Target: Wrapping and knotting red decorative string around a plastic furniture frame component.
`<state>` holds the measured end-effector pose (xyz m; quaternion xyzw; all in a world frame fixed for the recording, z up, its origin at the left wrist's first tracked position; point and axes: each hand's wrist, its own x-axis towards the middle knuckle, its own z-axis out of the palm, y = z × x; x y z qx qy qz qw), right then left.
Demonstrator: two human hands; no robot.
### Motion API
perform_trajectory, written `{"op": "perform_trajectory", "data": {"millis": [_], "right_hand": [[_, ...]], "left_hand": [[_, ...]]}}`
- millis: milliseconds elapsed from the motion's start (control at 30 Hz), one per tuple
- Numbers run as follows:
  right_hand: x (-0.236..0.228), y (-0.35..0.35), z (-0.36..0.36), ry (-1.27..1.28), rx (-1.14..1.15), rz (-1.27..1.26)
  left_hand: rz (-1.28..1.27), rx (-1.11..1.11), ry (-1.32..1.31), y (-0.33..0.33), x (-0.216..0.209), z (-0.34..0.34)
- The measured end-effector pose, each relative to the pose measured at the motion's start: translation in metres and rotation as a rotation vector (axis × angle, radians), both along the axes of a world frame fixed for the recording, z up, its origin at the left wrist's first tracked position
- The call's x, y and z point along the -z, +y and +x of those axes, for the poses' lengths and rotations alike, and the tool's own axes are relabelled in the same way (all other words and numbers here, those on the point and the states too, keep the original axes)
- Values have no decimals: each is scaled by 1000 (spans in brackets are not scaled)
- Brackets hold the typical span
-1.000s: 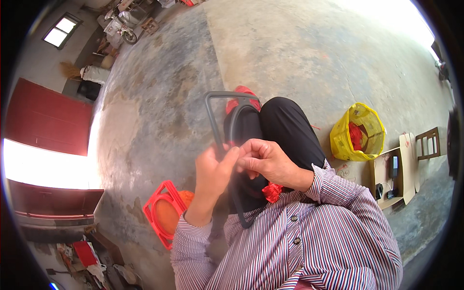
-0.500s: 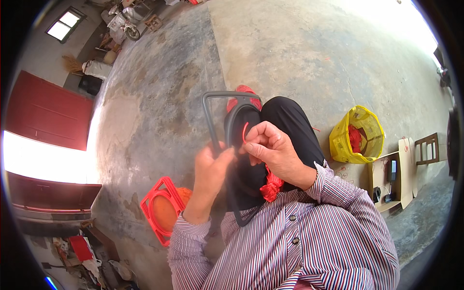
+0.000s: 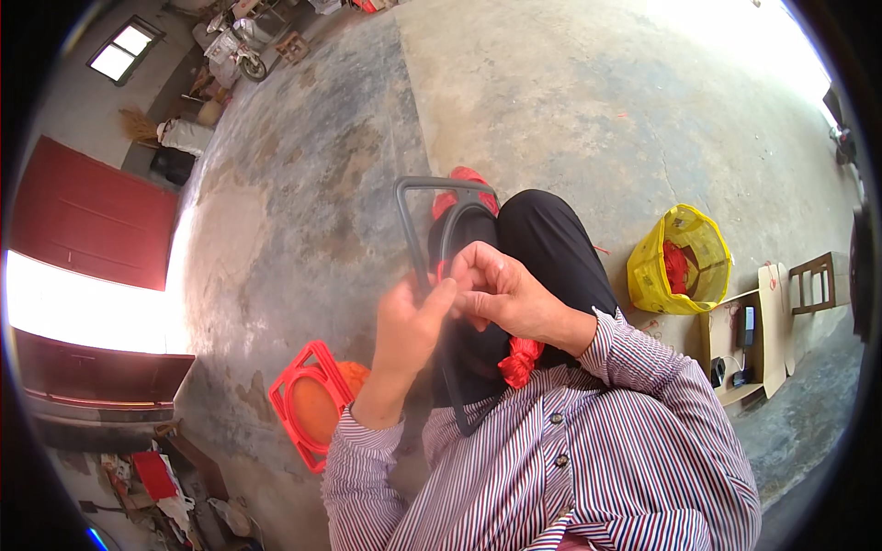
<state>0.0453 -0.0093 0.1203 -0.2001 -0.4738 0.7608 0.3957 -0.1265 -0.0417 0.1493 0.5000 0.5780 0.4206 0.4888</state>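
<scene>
A grey plastic frame (image 3: 405, 218), squarish outside with a round ring inside, rests across my lap. My left hand (image 3: 404, 326) is closed around its left side, thumb up near the inner ring. Close against it, my right hand (image 3: 510, 294) pinches with thumb and forefinger. A short bit of red cord (image 3: 441, 269) shows between the two hands; the fingers hide most of it. Below my right hand, a bundle of red cord (image 3: 521, 362) lies on my lap over the black trousers.
To my left on the floor stands a red plastic frame (image 3: 282, 415) beside a round orange surface (image 3: 317, 410). A yellow basket (image 3: 646, 275) with red material inside stands at right. Beyond it are an opened cardboard box (image 3: 776, 340) and a small wooden stool (image 3: 816, 283).
My right hand has drawn in closer to my left, and the red cord end that stood up above the fingers now sits low between the hands. The grey frame has shifted slightly right.
</scene>
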Motion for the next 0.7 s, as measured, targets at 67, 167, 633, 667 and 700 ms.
{"op": "perform_trajectory", "data": {"millis": [67,167,633,667,700], "right_hand": [[-1,0,-1,-16,-2,-12],[-1,-2,-1,-21,-3,-51],[11,22,-5,-153,8,-137],[11,20,-7,-155,6,-136],[8,17,-8,-83,22,-190]], "left_hand": [[-25,-35,39,0,1,1],[-34,-47,63,0,-5,3],[70,-49,235,-2,-3,7],[75,-51,251,-4,-3,7],[75,-54,249,-6,1,8]]}}
